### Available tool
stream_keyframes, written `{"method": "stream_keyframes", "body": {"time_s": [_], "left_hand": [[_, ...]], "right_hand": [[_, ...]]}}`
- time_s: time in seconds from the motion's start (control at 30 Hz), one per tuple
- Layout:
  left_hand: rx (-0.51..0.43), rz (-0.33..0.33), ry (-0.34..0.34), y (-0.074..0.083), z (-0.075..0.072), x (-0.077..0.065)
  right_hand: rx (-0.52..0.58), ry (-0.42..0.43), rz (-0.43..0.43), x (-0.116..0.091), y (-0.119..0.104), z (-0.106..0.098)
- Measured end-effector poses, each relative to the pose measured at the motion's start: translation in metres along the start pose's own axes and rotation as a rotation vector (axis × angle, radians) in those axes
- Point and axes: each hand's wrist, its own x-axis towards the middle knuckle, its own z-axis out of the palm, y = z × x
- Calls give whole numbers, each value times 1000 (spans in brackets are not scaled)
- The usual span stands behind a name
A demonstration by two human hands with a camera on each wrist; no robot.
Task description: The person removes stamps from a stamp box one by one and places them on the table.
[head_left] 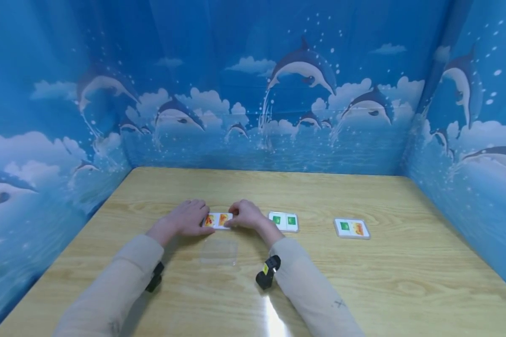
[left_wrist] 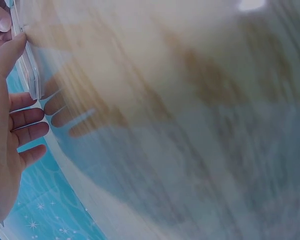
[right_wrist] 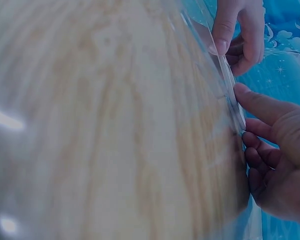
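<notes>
A small flat case (head_left: 217, 220) with two orange food-like pictures on white lies on the table between both hands. My left hand (head_left: 188, 217) holds its left end, the thumb along the near edge; in the left wrist view the left hand's (left_wrist: 10, 125) other fingers spread at the case's end (left_wrist: 35, 82). My right hand (head_left: 247, 215) pinches the right end; the right wrist view shows the right hand's (right_wrist: 284, 140) thumb and index finger at the case edge (right_wrist: 235, 107). Just in front of them lies a clear plastic cover (head_left: 219, 252).
To the right lies a case with two green pictures (head_left: 284, 222). Farther right is another case with one green and one orange picture (head_left: 352, 228). The wooden table (head_left: 383, 281) is bordered by blue dolphin-print curtains (head_left: 253, 93) at the back and sides.
</notes>
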Motion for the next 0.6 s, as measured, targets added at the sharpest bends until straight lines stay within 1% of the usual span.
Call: {"method": "stream_keyframes", "body": {"time_s": [0.4,0.5,0.6], "left_hand": [[-7,-19,-26,-1,0,2],[4,-26,-34,-1,0,3],[7,-29,-39,0,0,3]], "right_hand": [[32,0,24,2,1,0],[31,19,28,2,1,0],[6,47,30,3,1,0]]}}
